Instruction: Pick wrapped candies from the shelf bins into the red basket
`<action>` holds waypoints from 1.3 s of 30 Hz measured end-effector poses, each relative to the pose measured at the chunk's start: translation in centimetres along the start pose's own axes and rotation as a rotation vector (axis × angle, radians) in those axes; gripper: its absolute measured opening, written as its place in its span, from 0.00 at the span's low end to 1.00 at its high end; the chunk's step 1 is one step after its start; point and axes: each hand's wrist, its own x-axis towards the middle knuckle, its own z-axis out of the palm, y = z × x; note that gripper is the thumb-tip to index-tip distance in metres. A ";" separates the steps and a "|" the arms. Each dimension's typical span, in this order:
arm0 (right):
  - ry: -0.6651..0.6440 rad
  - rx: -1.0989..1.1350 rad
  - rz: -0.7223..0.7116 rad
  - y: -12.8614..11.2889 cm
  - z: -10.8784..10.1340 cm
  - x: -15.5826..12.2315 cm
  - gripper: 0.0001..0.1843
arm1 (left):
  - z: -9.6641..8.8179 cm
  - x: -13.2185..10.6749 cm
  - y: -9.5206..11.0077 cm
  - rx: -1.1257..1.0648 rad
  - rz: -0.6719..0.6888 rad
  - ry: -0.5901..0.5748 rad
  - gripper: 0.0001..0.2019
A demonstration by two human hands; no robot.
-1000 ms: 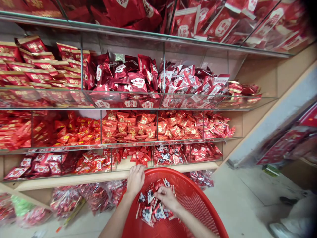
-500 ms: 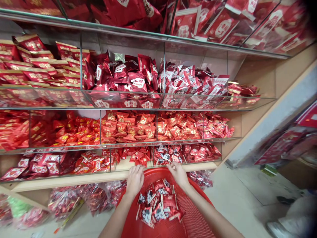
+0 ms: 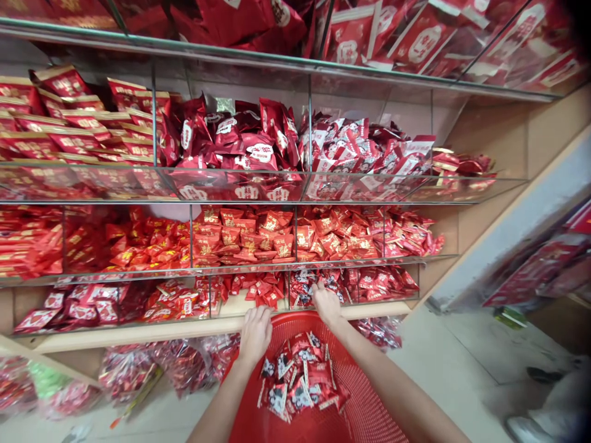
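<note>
A red plastic basket (image 3: 369,387) stands below the shelf front, with several red, black and white snack packets (image 3: 302,375) lying inside. My left hand (image 3: 256,332) is closed over the basket's upper left rim, close to the wooden shelf edge. Above the far rim, my right hand (image 3: 327,304) reaches to the bottom shelf, its fingers curled at a compartment of similar red, black and white packets (image 3: 302,286). Whether anything is between those fingers is hidden.
Glass-fronted shelves hold red packets (image 3: 242,237) in divided compartments. A clear lip (image 3: 258,267) and upright dividers edge them. Plastic bags of packets (image 3: 127,369) lie under the bottom shelf. At the lower right, part of a person's shoe (image 3: 526,427) shows on the tiled floor (image 3: 443,363).
My right hand has moved up from the basket's far rim to the bottom shelf compartment. My left hand stays at the rim. The view has shifted slightly.
</note>
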 end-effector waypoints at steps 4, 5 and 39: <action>0.020 -0.037 -0.018 0.5 -0.3 -0.4 0.15 | 0.0 0.0 0.0 0.002 0.001 0.011 0.16; 0.031 -0.050 -0.018 0.7 -0.4 -0.6 0.15 | 0.1 0.0 0.0 0.003 0.003 0.013 0.16; -0.567 1.301 0.210 2.9 3.8 -9.8 0.16 | -0.3 0.1 0.3 -0.002 -0.017 -0.014 0.15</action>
